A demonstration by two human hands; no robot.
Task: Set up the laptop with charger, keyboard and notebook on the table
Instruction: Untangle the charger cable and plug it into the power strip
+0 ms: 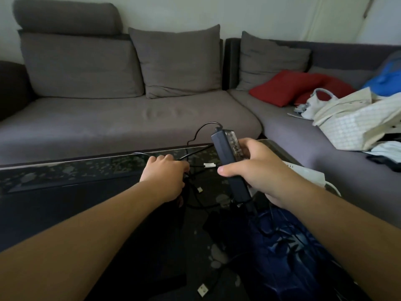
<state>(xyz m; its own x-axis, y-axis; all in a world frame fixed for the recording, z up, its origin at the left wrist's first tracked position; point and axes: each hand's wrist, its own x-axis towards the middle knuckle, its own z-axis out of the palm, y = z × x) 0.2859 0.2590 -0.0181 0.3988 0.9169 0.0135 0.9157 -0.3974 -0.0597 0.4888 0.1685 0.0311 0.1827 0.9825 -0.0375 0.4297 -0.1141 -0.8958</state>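
Gripping the charger brick (230,164), the right hand (258,170) has its thumb across the front and its fingers curled round the back. This brick is a long, black, matte block with a pale label on one side, and it is lifted and tilted above the table (86,170). A thin black cable (201,131) leaves its far end and loops down toward the table. The left hand (167,174) is curled on a bundle of black cords on the table, just left of the brick. The table top is dark, glossy glass with pale speckles. On it, near the brick, lie two small white clips (209,165), and a white USB plug (203,290) lies at the near edge. A blue patterned object (282,246) lies under the right forearm. Beyond the table stands a grey fabric sofa (130,118) with soft cushions; a red pillow (288,86) and a white quilted bag (355,122) lie on its right part
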